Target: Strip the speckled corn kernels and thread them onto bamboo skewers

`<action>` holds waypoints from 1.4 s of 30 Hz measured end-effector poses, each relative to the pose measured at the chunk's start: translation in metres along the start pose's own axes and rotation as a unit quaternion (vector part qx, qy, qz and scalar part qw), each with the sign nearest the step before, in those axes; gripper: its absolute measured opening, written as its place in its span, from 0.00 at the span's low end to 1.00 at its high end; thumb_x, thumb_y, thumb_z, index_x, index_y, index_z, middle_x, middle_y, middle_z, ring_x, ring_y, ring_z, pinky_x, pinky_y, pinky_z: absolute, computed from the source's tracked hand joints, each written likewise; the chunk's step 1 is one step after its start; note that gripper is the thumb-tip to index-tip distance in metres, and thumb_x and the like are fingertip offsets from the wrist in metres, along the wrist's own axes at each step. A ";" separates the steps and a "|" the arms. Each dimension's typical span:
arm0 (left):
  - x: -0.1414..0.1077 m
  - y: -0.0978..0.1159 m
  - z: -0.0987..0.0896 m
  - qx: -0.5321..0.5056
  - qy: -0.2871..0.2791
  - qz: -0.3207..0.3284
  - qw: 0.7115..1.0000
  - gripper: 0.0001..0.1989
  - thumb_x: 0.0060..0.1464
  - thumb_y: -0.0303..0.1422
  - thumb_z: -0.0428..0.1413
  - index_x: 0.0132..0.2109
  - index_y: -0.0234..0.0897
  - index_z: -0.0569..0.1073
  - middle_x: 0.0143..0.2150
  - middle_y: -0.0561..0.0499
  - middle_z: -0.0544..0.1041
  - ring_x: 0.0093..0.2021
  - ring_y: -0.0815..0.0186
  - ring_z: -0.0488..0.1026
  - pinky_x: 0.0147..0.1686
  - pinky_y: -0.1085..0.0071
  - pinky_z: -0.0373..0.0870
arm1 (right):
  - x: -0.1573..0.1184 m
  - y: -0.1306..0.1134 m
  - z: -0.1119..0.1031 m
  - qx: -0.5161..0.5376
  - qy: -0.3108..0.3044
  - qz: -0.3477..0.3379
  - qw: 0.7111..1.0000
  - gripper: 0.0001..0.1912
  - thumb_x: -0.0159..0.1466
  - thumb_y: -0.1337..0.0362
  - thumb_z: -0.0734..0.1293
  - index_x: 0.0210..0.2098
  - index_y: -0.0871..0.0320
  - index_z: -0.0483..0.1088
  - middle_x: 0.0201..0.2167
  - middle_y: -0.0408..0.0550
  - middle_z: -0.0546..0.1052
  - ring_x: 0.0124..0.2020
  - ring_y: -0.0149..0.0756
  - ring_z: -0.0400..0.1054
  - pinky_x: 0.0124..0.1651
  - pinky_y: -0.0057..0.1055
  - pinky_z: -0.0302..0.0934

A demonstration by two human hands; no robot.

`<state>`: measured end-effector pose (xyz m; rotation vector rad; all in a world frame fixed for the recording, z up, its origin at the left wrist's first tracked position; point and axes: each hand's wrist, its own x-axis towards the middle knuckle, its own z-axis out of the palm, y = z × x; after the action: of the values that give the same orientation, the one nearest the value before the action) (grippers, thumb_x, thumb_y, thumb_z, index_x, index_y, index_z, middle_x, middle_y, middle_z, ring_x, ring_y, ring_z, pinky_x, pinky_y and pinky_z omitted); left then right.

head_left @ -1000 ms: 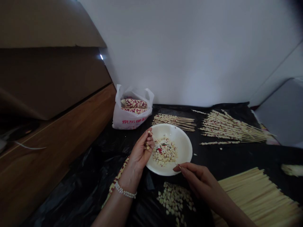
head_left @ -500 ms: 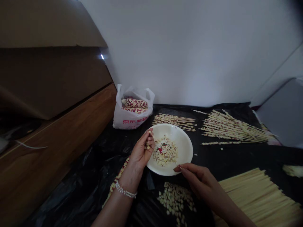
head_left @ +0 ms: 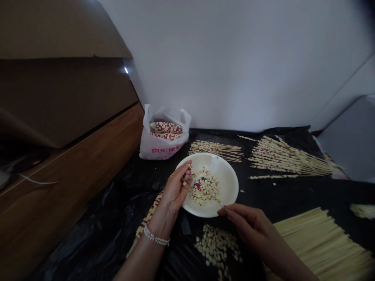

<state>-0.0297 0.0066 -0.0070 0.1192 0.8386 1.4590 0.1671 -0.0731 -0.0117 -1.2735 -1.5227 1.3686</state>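
Black plastic sheeting (head_left: 117, 230) covers the work surface, a pale wall (head_left: 219, 78) rises beyond both hands, and we're deep into it now. Left hand (head_left: 176, 186), over the near rim of a white bowl (head_left: 229, 183), fingers curled in, cupping a few pale kernels (head_left: 184, 182) with the fingertips pinched together. Right hand (head_left: 253, 224), just outside that bowl, finger and thumb closed on a thin skewer (head_left: 219, 201) that points away over the rim with kernels on it; how many, I can't tell. Look at the score so far: a big fan of loaded skewers (head_left: 275, 158) lies beyond the right hand, a smaller bundle (head_left: 208, 148) straight past the bowl. Plenty left, though! Loose kernels (head_left: 209, 187) between the hands, another heap (head_left: 216, 246) left of the right wrist, bare sticks (head_left: 319, 242) stacked to its right, corn cobs (head_left: 166, 128) bagged beyond the left hand. Against half a second ago, the left fingertips reach slightly farther over the bowl, the right hand sits slightly lower and farther right, and more of the skewer's kernels show.
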 end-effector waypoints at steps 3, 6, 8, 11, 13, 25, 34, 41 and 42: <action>-0.001 0.002 0.000 -0.038 -0.023 -0.057 0.997 0.08 0.57 0.19 0.54 0.41 0.25 0.76 0.29 0.51 0.72 0.23 0.79 0.68 0.21 0.86 0.66 | 0.001 0.000 -0.001 0.006 -0.024 -0.011 1.000 0.16 0.65 0.55 0.62 0.37 0.53 0.81 0.32 0.49 0.82 0.37 0.42 0.74 0.41 0.34 0.65; -0.001 0.004 0.000 -0.086 -0.035 -0.111 0.989 0.09 0.61 0.21 0.50 0.43 0.25 0.75 0.30 0.50 0.72 0.24 0.79 0.68 0.21 0.86 0.66 | 0.002 0.003 -0.001 -0.005 -0.017 -0.019 1.000 0.16 0.66 0.55 0.62 0.40 0.53 0.81 0.35 0.49 0.82 0.39 0.42 0.74 0.43 0.34 0.66; -0.001 0.005 0.000 -0.100 -0.037 -0.122 0.987 0.09 0.62 0.22 0.49 0.41 0.25 0.74 0.29 0.50 0.72 0.24 0.78 0.67 0.21 0.85 0.66 | 0.002 0.006 -0.001 -0.015 -0.013 -0.021 1.000 0.17 0.66 0.55 0.62 0.41 0.54 0.80 0.36 0.50 0.82 0.39 0.42 0.74 0.42 0.33 0.65; -0.001 0.006 -0.002 -0.098 -0.043 -0.127 0.986 0.08 0.62 0.22 0.50 0.39 0.26 0.74 0.27 0.51 0.70 0.23 0.78 0.66 0.20 0.85 0.64 | 0.002 0.008 -0.001 -0.028 -0.018 -0.031 0.999 0.18 0.67 0.54 0.61 0.41 0.55 0.80 0.33 0.49 0.81 0.37 0.40 0.73 0.41 0.32 0.65; 0.000 0.005 -0.002 -0.087 -0.050 -0.132 0.986 0.08 0.62 0.23 0.50 0.38 0.26 0.74 0.26 0.52 0.69 0.22 0.79 0.65 0.20 0.85 0.64 | 0.002 0.009 0.000 -0.040 -0.015 -0.038 0.998 0.19 0.67 0.54 0.61 0.40 0.57 0.80 0.30 0.48 0.79 0.34 0.38 0.72 0.38 0.31 0.64; -0.012 -0.027 -0.001 0.038 -0.101 -0.161 0.981 0.05 0.47 0.20 0.63 0.32 0.28 0.74 0.28 0.52 0.70 0.23 0.80 0.64 0.20 0.87 0.60 | 0.003 0.016 0.004 0.019 0.007 0.013 1.000 0.22 0.67 0.51 0.59 0.42 0.62 0.75 0.14 0.35 0.55 0.16 0.27 0.48 0.18 0.26 0.37; -0.023 -0.035 0.000 0.129 -0.133 -0.182 0.966 0.09 0.41 0.23 0.68 0.31 0.28 0.75 0.24 0.54 0.70 0.21 0.80 0.64 0.21 0.86 0.62 | 0.002 0.015 0.006 0.056 0.033 0.020 0.998 0.20 0.67 0.52 0.60 0.42 0.61 0.75 0.14 0.35 0.56 0.17 0.27 0.48 0.20 0.27 0.39; -0.012 -0.022 0.003 0.027 -0.034 -0.191 0.981 0.09 0.59 0.25 0.53 0.41 0.22 0.76 0.34 0.41 0.77 0.29 0.71 0.75 0.28 0.79 0.75 | 0.002 0.012 0.003 0.086 0.045 0.025 0.995 0.21 0.66 0.50 0.62 0.42 0.62 0.75 0.13 0.34 0.55 0.16 0.26 0.47 0.20 0.27 0.38; -0.010 -0.018 0.003 0.008 -0.012 -0.188 0.982 0.11 0.60 0.23 0.50 0.44 0.21 0.75 0.37 0.38 0.78 0.34 0.67 0.77 0.32 0.76 0.78 | 0.002 0.012 0.003 0.087 0.046 0.027 0.995 0.21 0.66 0.50 0.62 0.42 0.62 0.75 0.13 0.34 0.55 0.16 0.26 0.47 0.20 0.26 0.38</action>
<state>-0.0123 -0.0039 -0.0106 -0.0103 0.8030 1.0948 0.1663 -0.0723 -0.0245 -1.2581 -1.2855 1.4248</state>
